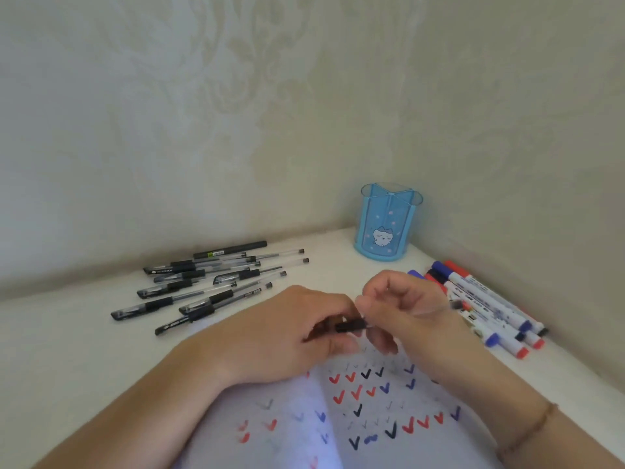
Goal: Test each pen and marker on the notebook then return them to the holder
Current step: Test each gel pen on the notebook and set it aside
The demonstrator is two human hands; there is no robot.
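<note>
My left hand and my right hand meet above the open notebook, both closed on one black gel pen. The left fingers hold its dark end; the right fingers pinch the other end, which they hide. The notebook pages carry several red, blue and black tick marks. A pile of several black gel pens lies on the table to the left. Several whiteboard markers with red, blue and black caps lie to the right. The blue translucent holder stands upright in the back corner, with nothing visible in it.
The white table is set into a corner, with patterned walls close behind and to the right. A thin bracelet sits on my right wrist.
</note>
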